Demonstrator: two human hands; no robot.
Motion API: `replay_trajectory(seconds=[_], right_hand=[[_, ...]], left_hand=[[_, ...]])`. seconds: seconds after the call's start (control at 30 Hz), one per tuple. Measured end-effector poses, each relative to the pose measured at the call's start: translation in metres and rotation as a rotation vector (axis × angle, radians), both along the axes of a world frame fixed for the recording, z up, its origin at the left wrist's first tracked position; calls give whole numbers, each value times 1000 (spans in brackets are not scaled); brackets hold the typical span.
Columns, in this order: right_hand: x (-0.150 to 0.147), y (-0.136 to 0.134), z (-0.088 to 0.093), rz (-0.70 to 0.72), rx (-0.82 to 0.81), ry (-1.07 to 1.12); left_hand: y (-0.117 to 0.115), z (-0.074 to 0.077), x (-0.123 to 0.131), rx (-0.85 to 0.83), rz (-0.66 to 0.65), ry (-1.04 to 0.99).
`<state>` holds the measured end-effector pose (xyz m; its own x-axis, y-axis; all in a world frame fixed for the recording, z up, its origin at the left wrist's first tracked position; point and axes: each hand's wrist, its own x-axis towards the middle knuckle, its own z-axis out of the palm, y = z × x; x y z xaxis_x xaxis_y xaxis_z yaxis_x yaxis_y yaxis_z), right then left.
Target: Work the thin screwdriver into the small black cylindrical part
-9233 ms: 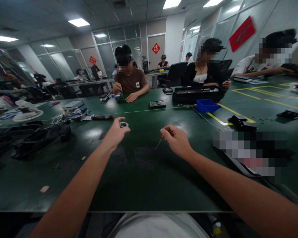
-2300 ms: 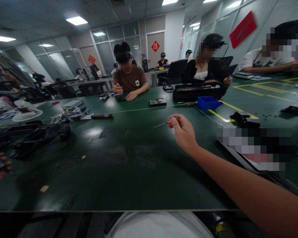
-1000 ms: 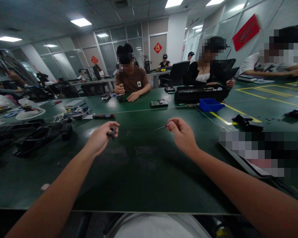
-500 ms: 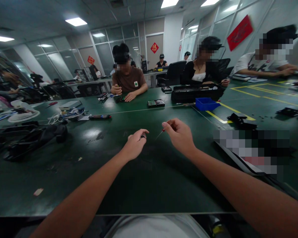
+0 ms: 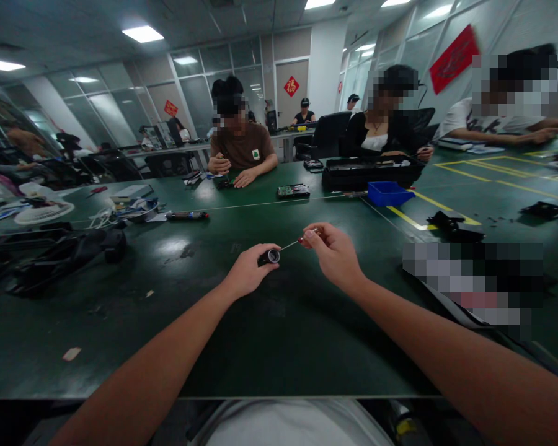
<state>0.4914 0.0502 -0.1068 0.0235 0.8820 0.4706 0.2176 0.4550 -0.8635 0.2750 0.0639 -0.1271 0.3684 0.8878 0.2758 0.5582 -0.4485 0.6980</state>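
My left hand [image 5: 247, 271] is closed around a small black cylinder [image 5: 272, 255], whose round, silver-rimmed end faces me; I cannot tell exactly what it is. In my right hand [image 5: 335, 253] is a screwdriver [image 5: 300, 240] with a reddish handle, pinched between thumb and fingers. Its thin shaft points left and slightly down, and the tip is beside the cylinder's rim. Whether the tip touches it, I cannot tell. Both hands are above the green table [image 5: 279, 347].
Beyond my hands lie a hard drive [image 5: 293, 191], a blue bin [image 5: 389, 194] and a long black casing [image 5: 372, 173]. Black parts [image 5: 456, 226] are at right, a black bag-like object [image 5: 69, 257] at left. A person in brown [image 5: 242, 145] works opposite; others sit at right.
My left hand has turned, bringing the cylinder's round end into view. The screwdriver has tilted nearer to level, its tip now close to the cylinder.
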Motion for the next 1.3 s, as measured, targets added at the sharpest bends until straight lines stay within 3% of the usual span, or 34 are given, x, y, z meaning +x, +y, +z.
replay_trajectory(seconds=[0.37,0.6,0.8,1.07,1.3], right_hand=[[2,3,-5,25,-38,-33],[3,-4,4,-126,-30,-257],[0,-6,2,26,-13,-217],[0,-4,4,-62,-24,-314],[1,-3,-1,46,-58,-268]], left_hand=[[2,-2,-1,35,16,-3],[1,-1,-2,87,13,16],[1,0,-3,112,24,47],[0,0,-1,120,-18,65],[1,1,-3,116,28,61]])
